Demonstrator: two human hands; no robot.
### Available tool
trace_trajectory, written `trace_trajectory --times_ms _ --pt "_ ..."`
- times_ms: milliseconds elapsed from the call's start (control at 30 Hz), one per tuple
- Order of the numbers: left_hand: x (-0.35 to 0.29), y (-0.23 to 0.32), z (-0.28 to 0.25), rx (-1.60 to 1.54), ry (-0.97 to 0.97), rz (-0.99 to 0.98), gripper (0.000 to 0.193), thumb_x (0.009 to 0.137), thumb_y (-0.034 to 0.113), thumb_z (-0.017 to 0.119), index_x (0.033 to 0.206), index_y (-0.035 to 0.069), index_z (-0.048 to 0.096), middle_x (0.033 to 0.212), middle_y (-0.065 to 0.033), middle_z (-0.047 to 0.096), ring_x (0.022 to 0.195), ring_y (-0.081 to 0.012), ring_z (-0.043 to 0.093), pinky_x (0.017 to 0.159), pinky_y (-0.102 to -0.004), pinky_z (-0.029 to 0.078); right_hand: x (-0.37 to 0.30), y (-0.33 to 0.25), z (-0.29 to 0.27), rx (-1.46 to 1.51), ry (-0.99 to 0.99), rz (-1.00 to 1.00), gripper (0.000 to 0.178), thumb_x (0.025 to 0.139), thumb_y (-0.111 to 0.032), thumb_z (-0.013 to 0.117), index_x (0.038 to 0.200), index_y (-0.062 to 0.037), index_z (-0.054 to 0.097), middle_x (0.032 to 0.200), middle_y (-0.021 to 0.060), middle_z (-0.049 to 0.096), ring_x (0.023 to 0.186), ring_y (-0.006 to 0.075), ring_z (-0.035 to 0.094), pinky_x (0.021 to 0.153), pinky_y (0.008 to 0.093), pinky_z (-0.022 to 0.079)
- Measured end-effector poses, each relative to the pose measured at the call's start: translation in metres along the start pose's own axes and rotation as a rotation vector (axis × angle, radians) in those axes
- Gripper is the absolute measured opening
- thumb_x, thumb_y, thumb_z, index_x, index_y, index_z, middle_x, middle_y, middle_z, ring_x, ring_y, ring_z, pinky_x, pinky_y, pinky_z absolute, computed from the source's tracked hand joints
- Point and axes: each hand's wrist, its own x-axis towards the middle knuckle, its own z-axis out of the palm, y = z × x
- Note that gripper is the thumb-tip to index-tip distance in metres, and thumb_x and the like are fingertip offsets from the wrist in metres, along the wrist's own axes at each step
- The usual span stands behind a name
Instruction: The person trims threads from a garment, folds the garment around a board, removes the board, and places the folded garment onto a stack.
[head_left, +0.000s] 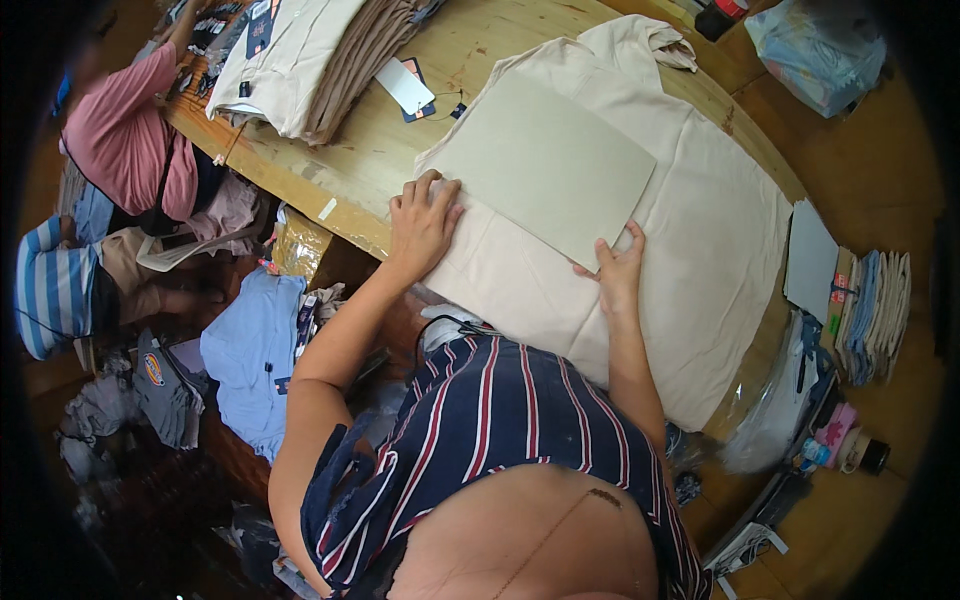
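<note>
Your cream cotton garment (690, 260) lies spread flat on the round wooden tabletop (400, 140), its long axis running from the crumpled collar end at the upper middle of the view down toward the lower right, where its hem hangs near the tabletop's edge. On top of it rests one stiff, rectangular beige cardboard folding board (545, 165), smooth and matte, turned so that one corner points down toward you and its long sides slant with the garment. Your left hand (422, 222) lies flat with its fingers spread, palm pressing the cloth just at the board's left edge; this grip holds nothing, only pressing down. Your right hand (615, 270) sits at the board's lower corner, fingers half curled against its edge, touching both board and cloth, though you cannot tell from here whether it pinches the board. The fabric is soft and shows faint creases around both hands. At the upper left of the tabletop stands one stack of folded cream and tan garments (320, 60), with two paper hang tags (408, 88) just beside it. A second person in a pink shirt (125, 135) sits well apart at the left.
</note>
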Motion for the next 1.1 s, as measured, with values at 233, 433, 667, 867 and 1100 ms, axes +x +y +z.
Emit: trace_trajectory --times_ms 233,433,667,867,1100 --pt "0.007 0.002 -0.005 0.062 -0.04 0.03 0.028 0.078 0.025 0.053 0.102 0.011 0.052 0.105 -0.004 0.049 0.091 -0.0227 0.045 0.073 -0.0353 0.033 0.001 -0.021 -0.017 -0.157 -0.061 0.075 0.056 0.085 -0.011 0.049 0.129 -0.0097 0.014 0.073 0.0155 0.058 0.056 0.0195 0.059 0.043 0.0267 0.049" --pt "0.072 0.021 0.001 -0.076 -0.01 -0.004 0.019 0.079 0.02 0.051 0.092 0.007 0.055 0.093 -0.0079 0.054 0.086 -0.026 0.046 0.07 -0.0372 0.036 0.119 -0.058 -0.271 -0.46 0.67 -0.448 0.03 0.082 -0.013 0.054 0.11 -0.0041 0.049 0.073 0.0078 0.06 0.065 0.0141 0.056 0.056 0.0243 0.045" --pt "0.291 0.046 0.117 -0.012 -0.004 0.028 0.028 0.078 0.025 0.053 0.091 0.0 0.06 0.091 -0.0172 0.058 0.088 -0.031 0.051 0.078 -0.0359 0.04 0.219 -0.109 -0.361 -1.07 0.917 -0.147 0.03 0.082 -0.025 0.049 0.103 -0.0054 0.055 0.106 0.0135 0.055 0.095 0.0304 0.053 0.081 0.0383 0.041" --pt "0.369 0.067 0.124 0.19 -0.66 -0.113 0.039 0.067 0.029 0.061 0.088 -0.004 0.059 0.095 -0.0204 0.059 0.085 -0.0279 0.058 0.073 -0.0374 0.046 0.236 -0.145 -0.314 -1.177 0.767 0.201 0.052 0.078 -0.032 0.054 0.123 -0.0104 0.038 0.126 0.0146 0.039 0.117 0.0306 0.035 0.089 0.0469 0.034" --pt "0.372 0.034 0.068 -1.171 -0.717 -0.199 0.038 0.082 0.014 0.057 0.114 0.018 0.037 0.095 -0.0072 0.055 0.075 -0.0139 0.052 0.063 -0.0273 0.045 0.196 -0.173 -0.366 -0.323 0.537 -0.18 0.041 0.074 -0.013 0.062 0.109 -0.0016 0.045 0.097 0.0128 0.054 0.086 0.0196 0.051 0.075 0.0284 0.041"
